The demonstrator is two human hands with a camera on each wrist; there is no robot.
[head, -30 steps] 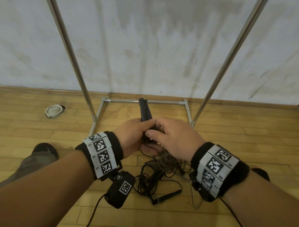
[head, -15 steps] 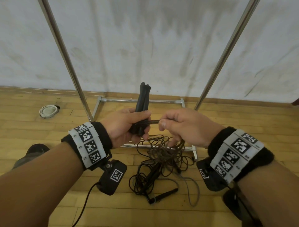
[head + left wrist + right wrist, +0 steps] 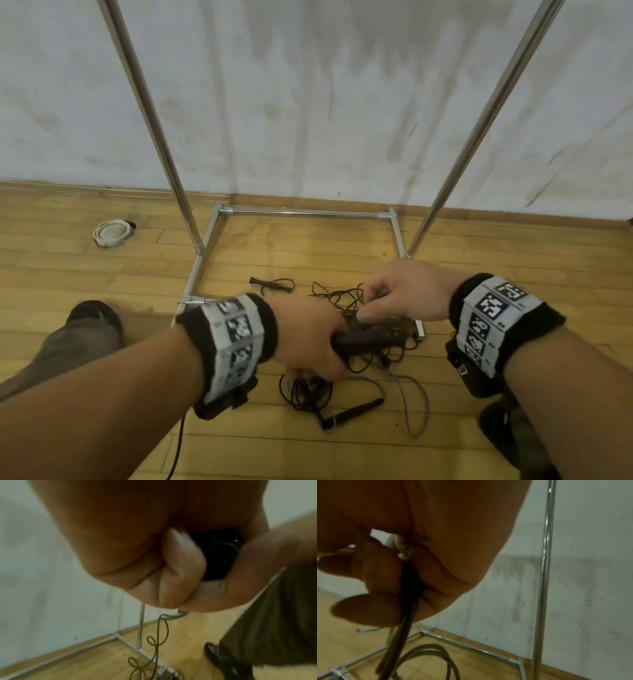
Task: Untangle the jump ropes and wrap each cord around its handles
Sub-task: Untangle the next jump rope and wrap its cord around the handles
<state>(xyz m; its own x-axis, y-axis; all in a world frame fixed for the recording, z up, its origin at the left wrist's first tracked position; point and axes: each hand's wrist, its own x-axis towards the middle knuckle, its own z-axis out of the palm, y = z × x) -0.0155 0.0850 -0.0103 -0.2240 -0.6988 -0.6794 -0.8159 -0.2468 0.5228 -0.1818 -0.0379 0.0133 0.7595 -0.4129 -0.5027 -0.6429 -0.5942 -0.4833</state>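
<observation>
Barely begun: the left hand (image 3: 308, 339) is clenching paired black handles (image 3: 368, 339), the right hand (image 3: 404, 291) is pinching their cord (image 3: 410, 588), while a tangled heap (image 3: 342, 380) is lying unsorted on the floor (image 3: 102, 274) below.

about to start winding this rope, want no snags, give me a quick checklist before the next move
1. Left hand grips the black handles: ok.
2. Right hand has hold of the cord: ok, the right wrist view shows fingers curled round dark strands.
3. Cord free of the tangle on the floor: not ok, still a knotted pile.
4. Cord clear of the metal frame: cannot tell.
5. Loose handle out of the way: not ok, it lies in the pile.
</observation>
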